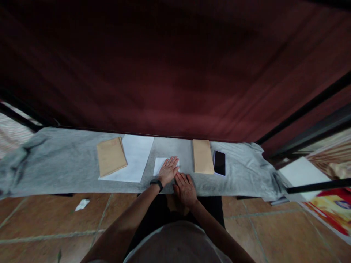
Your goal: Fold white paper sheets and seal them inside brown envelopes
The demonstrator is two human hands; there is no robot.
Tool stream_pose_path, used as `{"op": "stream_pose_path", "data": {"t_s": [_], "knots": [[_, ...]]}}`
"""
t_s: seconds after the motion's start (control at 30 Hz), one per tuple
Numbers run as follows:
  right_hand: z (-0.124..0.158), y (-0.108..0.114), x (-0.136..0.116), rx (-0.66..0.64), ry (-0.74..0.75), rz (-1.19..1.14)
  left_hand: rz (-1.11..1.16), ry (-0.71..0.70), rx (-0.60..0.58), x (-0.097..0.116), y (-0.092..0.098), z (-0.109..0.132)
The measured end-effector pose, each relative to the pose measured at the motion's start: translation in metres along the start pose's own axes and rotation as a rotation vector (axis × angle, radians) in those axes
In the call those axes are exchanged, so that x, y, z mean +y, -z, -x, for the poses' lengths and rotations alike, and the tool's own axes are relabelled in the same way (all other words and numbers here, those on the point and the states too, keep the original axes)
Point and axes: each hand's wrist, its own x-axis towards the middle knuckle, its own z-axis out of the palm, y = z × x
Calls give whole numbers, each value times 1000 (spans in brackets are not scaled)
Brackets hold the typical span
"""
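A small white folded-looking piece of paper (158,166) lies flat on the grey cloth in front of me. My left hand (168,171) rests on it, palm down with the fingers stretched out, and a dark band circles the wrist. Close beside it, my right hand (186,188) lies flat near the paper's lower right corner, fingers extended. Whether the right fingertips touch the paper I cannot tell. Left of my hands, larger white sheets (137,157) lie partly under a stack of brown envelopes (112,156). To the right is a brown envelope or stack of them (203,157).
A phone (219,163) with a dark screen lies right of the brown envelope. Grey cloth (68,164) covers the narrow table, which a dark red panel (170,91) borders at the back. A crumpled white scrap (82,204) lies on the tiled floor (131,204).
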Motion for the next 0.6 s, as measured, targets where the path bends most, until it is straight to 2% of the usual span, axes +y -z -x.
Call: {"op": "stream_pose_path", "data": {"t_s": [0.13,0.33,0.47,0.53,0.6], "knots": [[-1,0,0,-21,-4,8,-15,41,59,-7,2,9],[1,-3,1,6,-12,-13,-27,170,114,-27,15,44],[3,-3,1,23,-7,-25,72,395,177,-39,18,62],[3,-4,1,31,-14,-24,152,544,193,-41,17,64],[3,-6,0,40,-20,-25,198,618,192,-40,15,61]]}}
